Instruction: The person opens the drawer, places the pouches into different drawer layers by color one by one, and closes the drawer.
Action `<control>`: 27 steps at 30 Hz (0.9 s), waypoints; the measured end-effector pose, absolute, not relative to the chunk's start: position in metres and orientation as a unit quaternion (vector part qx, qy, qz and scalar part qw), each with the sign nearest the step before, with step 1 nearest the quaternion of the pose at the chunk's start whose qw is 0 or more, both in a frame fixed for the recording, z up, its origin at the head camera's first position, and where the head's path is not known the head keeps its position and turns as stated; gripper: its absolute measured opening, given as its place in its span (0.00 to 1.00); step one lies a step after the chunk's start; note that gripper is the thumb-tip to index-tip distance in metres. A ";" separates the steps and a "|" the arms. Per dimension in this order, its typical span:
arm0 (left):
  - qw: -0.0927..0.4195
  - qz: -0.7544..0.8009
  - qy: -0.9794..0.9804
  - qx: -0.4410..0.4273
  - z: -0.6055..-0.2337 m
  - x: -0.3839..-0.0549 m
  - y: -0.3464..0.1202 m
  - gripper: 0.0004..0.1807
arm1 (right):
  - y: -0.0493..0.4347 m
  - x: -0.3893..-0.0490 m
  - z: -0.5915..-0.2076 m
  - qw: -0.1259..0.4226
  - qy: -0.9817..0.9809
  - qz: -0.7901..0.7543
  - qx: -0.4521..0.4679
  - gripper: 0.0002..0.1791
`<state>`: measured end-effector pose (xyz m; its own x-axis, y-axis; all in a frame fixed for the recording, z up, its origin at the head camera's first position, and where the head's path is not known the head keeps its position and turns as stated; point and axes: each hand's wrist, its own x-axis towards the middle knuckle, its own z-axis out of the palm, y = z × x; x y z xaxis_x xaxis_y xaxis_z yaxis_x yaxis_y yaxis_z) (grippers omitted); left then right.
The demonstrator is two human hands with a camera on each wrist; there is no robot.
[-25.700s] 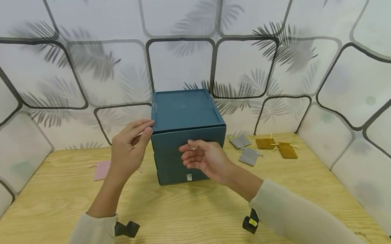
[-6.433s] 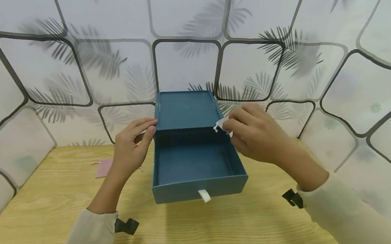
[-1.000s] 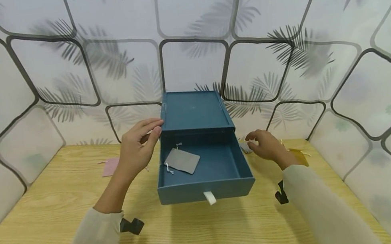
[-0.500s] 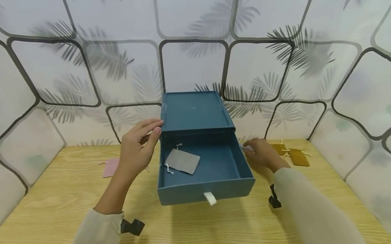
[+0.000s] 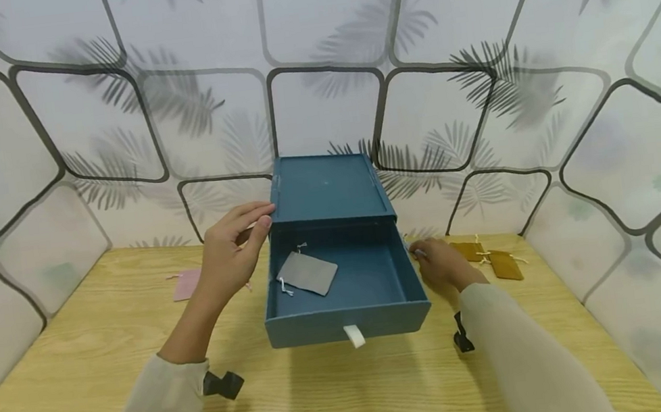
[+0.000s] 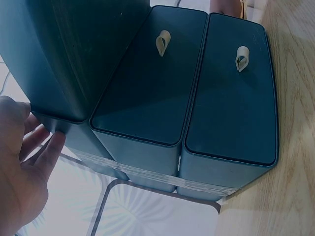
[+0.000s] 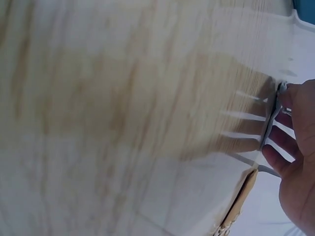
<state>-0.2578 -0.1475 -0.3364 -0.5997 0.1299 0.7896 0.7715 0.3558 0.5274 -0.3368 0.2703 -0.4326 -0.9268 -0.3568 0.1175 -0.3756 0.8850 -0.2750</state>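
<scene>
A blue drawer box (image 5: 331, 185) has its top drawer (image 5: 368, 266) pulled out. Inside, toward the left, lies a flat grey drawstring pouch (image 5: 309, 273) with white cords. My left hand (image 5: 231, 251) touches the box's upper left front corner; its fingertips rest against the side in the left wrist view. Right of the drawer, my right hand (image 5: 442, 261) pinches a second grey drawstring pouch (image 7: 270, 118) near the table. This pouch shows edge-on between thumb and fingers in the right wrist view; in the head view the hand mostly covers it.
Two mustard drawstring pouches (image 5: 505, 265) lie right of my right hand. A pink pouch (image 5: 186, 285) lies left of the box, partly behind my left forearm. Two lower drawers (image 6: 231, 93) are shut. A patterned wall (image 5: 320, 112) stands behind the wooden table (image 5: 352, 394).
Over the last second my right hand has come down onto the second grey pouch and pinched it. Earlier, the drawer was opened and a grey pouch was laid inside. The left hand stays put.
</scene>
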 end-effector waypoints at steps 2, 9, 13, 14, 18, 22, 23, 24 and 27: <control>0.331 -0.483 -0.753 -0.299 -0.337 -0.258 -0.148 0.14 | 0.269 -0.337 -0.431 0.031 -0.972 0.134 0.188 0.16; 0.329 -0.485 -0.753 -0.300 -0.336 -0.256 -0.147 0.14 | 0.265 -0.334 -0.426 0.035 -0.977 0.098 0.188 0.12; 0.330 -0.484 -0.753 -0.299 -0.336 -0.256 -0.147 0.14 | 0.262 -0.334 -0.425 0.045 -0.976 0.093 0.190 0.11; 0.330 -0.485 -0.752 -0.299 -0.336 -0.256 -0.147 0.14 | 0.261 -0.334 -0.425 0.046 -0.976 0.092 0.191 0.11; 0.330 -0.488 -0.751 -0.300 -0.336 -0.256 -0.148 0.14 | 0.260 -0.335 -0.424 0.035 -0.979 0.096 0.179 0.11; 0.331 -0.488 -0.750 -0.300 -0.336 -0.257 -0.148 0.15 | 0.259 -0.335 -0.425 0.023 -0.982 0.097 0.159 0.12; 0.331 -0.487 -0.751 -0.300 -0.336 -0.257 -0.148 0.15 | 0.259 -0.336 -0.425 0.022 -0.983 0.097 0.154 0.11; 0.331 -0.487 -0.751 -0.299 -0.336 -0.257 -0.148 0.14 | 0.259 -0.336 -0.426 0.020 -0.984 0.098 0.149 0.11; 0.330 -0.488 -0.751 -0.298 -0.336 -0.257 -0.147 0.14 | 0.259 -0.337 -0.427 0.013 -0.985 0.103 0.137 0.09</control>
